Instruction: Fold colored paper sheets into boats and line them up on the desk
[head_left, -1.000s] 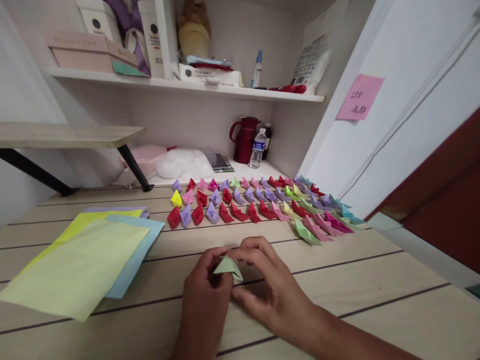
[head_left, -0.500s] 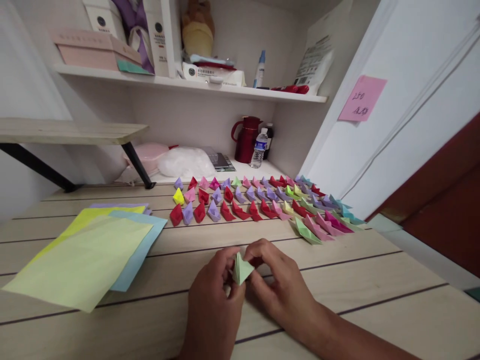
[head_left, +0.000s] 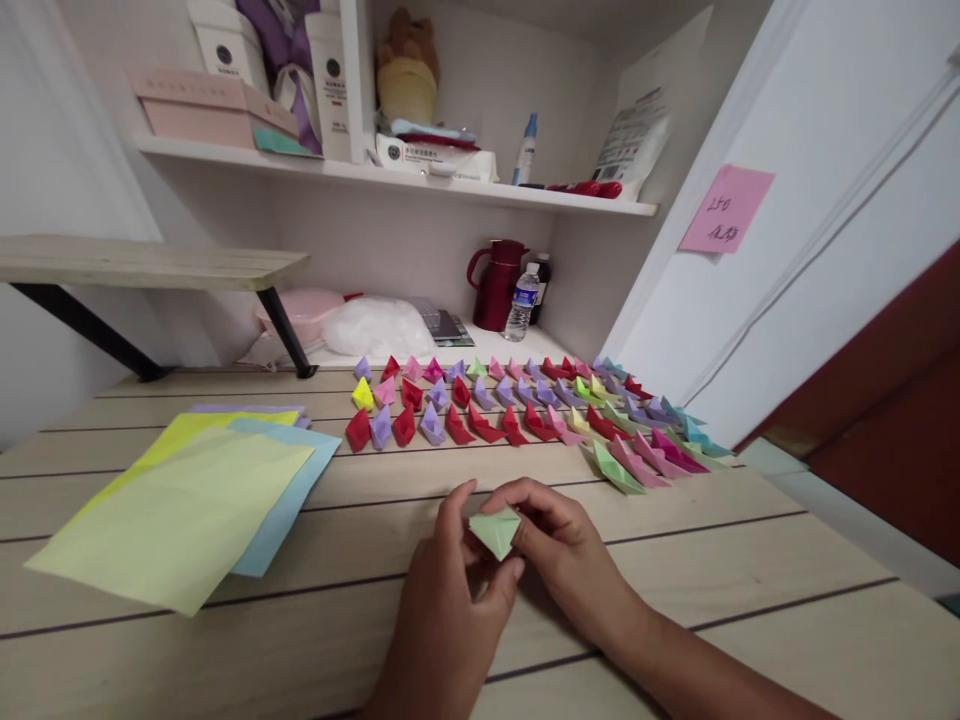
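Between my hands is a small piece of light green folded paper (head_left: 496,533), its diamond-shaped flat face turned toward me. My right hand (head_left: 566,550) pinches it at the right side, thumb in front and fingers behind. My left hand (head_left: 454,590) curls round its left and lower edges, with the thumb below and the index finger raised at the left. Part of the paper's back is hidden by the fingers. Beyond my hands stand several rows of folded paper boats, among them a red boat (head_left: 458,427) and a green boat (head_left: 616,468).
Loose paper sheets (head_left: 180,510) in yellow, blue and purple lie at the left of the wooden table (head_left: 315,640). A raised wooden shelf (head_left: 150,262) stands behind them. At the back are a red jug (head_left: 498,285), a water bottle (head_left: 523,303) and a plastic bag (head_left: 379,325).
The green paper has been turned from a narrow, layered edge to a wide diamond face. My left thumb and index finger have spread wider round it. The view has shifted slightly.
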